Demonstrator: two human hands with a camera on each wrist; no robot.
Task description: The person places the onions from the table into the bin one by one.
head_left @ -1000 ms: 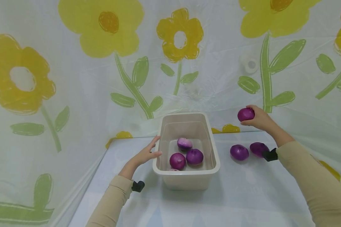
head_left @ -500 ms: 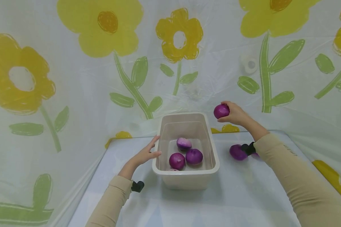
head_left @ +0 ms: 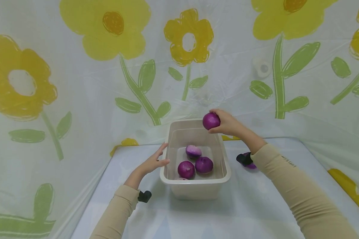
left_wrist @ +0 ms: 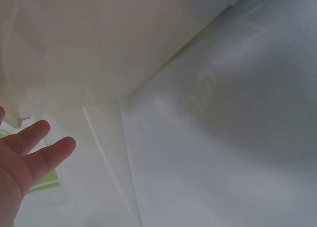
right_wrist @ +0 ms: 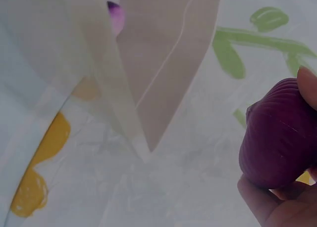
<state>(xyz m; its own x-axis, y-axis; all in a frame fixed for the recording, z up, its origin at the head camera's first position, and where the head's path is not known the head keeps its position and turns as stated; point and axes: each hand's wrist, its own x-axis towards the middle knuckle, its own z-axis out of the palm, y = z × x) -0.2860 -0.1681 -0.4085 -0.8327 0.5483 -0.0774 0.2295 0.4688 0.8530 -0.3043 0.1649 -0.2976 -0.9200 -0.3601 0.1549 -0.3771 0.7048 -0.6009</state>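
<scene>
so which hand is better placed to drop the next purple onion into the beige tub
Right. The right hand holds a round purple onion above the far rim of the beige plastic tub; the left hand rests open against its side.

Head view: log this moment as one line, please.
right hand: holds purple onion above bin's far rim | left hand: open, fingers on beige bin | in bin: three onions fully visible

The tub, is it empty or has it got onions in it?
Not empty. The tub holds three whole onions, with a sliver of another by its near wall; the right hand holds one more above.
</scene>
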